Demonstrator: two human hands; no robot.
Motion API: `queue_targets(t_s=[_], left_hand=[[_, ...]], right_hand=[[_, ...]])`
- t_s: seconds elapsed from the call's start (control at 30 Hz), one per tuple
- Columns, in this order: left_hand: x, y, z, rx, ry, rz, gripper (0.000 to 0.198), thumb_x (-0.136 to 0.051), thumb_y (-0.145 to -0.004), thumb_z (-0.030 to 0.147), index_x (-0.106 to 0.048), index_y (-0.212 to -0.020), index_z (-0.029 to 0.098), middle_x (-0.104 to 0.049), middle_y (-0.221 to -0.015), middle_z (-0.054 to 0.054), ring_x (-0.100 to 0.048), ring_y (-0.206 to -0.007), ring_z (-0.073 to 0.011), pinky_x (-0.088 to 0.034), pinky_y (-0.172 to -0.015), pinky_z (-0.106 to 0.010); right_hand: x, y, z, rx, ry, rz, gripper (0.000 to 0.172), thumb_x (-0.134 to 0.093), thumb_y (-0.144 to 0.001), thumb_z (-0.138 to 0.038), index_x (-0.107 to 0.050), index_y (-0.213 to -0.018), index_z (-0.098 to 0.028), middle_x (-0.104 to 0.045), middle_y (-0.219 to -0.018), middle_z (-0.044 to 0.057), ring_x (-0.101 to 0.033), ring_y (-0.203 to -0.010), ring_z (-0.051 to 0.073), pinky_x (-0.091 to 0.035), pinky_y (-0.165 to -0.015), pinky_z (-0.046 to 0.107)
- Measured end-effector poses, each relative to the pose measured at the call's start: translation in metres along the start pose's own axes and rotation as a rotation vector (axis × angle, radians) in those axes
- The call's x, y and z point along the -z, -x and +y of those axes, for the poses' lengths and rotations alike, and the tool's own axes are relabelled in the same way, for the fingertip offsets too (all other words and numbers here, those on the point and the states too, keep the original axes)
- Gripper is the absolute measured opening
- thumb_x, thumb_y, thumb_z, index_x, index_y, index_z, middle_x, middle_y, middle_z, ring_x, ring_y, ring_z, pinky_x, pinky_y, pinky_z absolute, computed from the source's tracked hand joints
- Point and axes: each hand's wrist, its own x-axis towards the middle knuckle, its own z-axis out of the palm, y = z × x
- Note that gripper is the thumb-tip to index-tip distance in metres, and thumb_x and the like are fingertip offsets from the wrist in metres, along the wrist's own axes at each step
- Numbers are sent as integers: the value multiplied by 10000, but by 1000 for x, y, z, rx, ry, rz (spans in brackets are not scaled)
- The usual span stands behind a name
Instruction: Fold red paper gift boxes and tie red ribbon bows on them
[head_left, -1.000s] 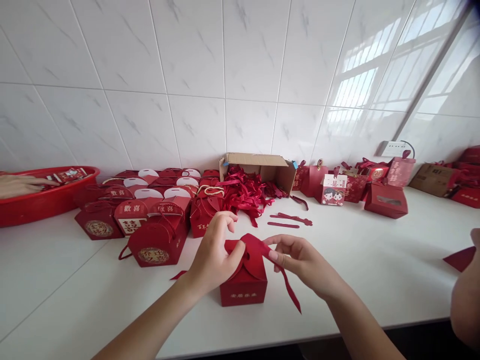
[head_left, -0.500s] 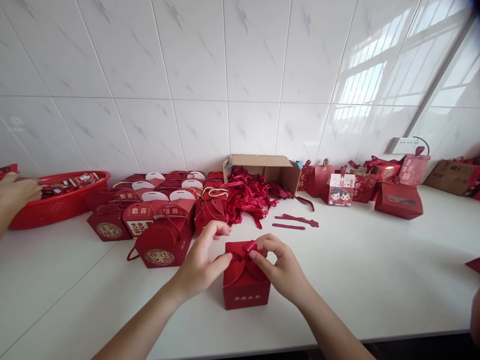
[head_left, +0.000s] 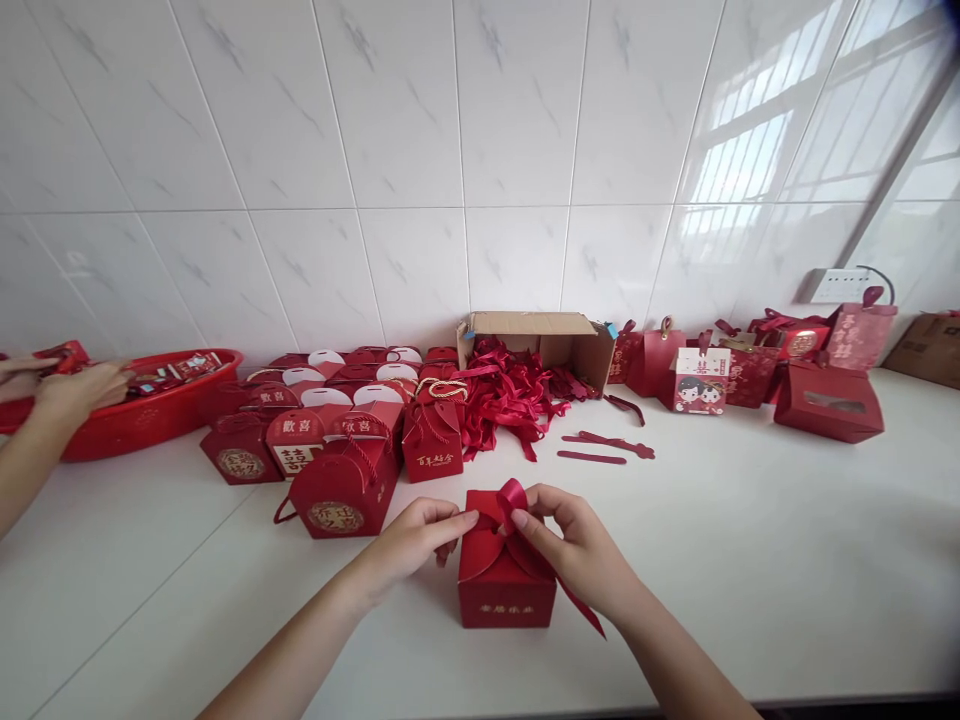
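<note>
A small red gift box [head_left: 507,606] with gold characters stands on the white table in front of me. Across its folded top runs a red ribbon [head_left: 512,495], looped up at the middle. My left hand [head_left: 424,525] pinches the ribbon at the box's left side, and a short end hangs below the fingers. On the other side, my right hand [head_left: 574,530] grips the loop between thumb and fingers. A long ribbon tail slants down to the table from beneath that hand.
Behind to the left stand several red gift boxes [head_left: 337,515]. A cardboard box [head_left: 536,323] spills red ribbons [head_left: 510,400]. Flat red strips [head_left: 592,457] lie nearby, with more gift bags [head_left: 825,405] at right. At far left, another person's hands [head_left: 71,390] work over a red basin [head_left: 150,430].
My left fingers have closed on the ribbon. The loop stands taller, and a ribbon tail now shows at the lower right. The other person's hands have moved inward from the left edge.
</note>
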Motion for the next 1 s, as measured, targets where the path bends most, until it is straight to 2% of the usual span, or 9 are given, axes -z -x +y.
queue_targets(t_s=[0.1, 0.27, 0.37, 0.5, 0.67, 0.83, 1.0], left_hand=[[4, 9, 11, -52, -41, -14, 419, -603, -782, 486, -530, -512, 174, -510, -532, 10, -474, -562, -136, -383, -614, -271], [4, 23, 47, -143, -92, -90, 369, -572, -815, 444, -634, -570, 176, -601, -575, -22, -543, -599, -163, -420, -647, -287], [-1, 23, 69, -206, -80, -143, 312, -616, -788, 419, -632, -592, 177, -597, -583, -3, -532, -588, -149, -416, -621, -273], [-6, 16, 90, -248, -47, -133, 225, -652, -762, 375, -672, -640, 187, -621, -619, 8, -544, -617, -144, -427, -637, -266], [-12, 7, 101, -268, -33, -87, 182, -643, -744, 336, -701, -647, 194, -664, -688, -10, -586, -708, -176, -449, -701, -294], [-14, 3, 104, -282, -10, -34, 217, -682, -714, 388, -702, -665, 178, -639, -650, -13, -555, -663, -160, -439, -652, -283], [-19, -4, 103, -325, 84, -40, 202, -692, -731, 379, -727, -785, 188, -677, -739, -17, -583, -702, -154, -461, -698, -283]], right_hand=[[-8, -1, -1, -14, 38, 83, 285, -527, -872, -434, -581, -757, -178, -584, -718, 19, -497, -664, 151, -414, -631, 269], [-20, -3, 3, 41, 182, 194, 192, -540, -839, -342, -572, -725, -191, -606, -698, 24, -492, -652, 159, -406, -624, 281], [-21, -4, 3, 56, 262, 199, 112, -536, -815, -267, -592, -750, -195, -631, -731, 29, -513, -685, 168, -406, -642, 286], [-18, -3, 0, 79, 277, 168, 84, -515, -799, -210, -594, -770, -200, -629, -743, 19, -524, -705, 167, -403, -656, 283], [-18, -3, 0, 78, 301, 192, 91, -515, -791, -213, -536, -702, -205, -597, -705, 8, -516, -673, 164, -381, -613, 274], [-17, -2, 0, 128, 360, 160, 134, -504, -787, -184, -469, -659, -208, -565, -661, -6, -512, -666, 165, -355, -625, 282], [-15, 2, -2, 168, 383, 128, 90, -548, -800, -214, -533, -711, -207, -577, -682, -9, -500, -671, 161, -360, -687, 297]])
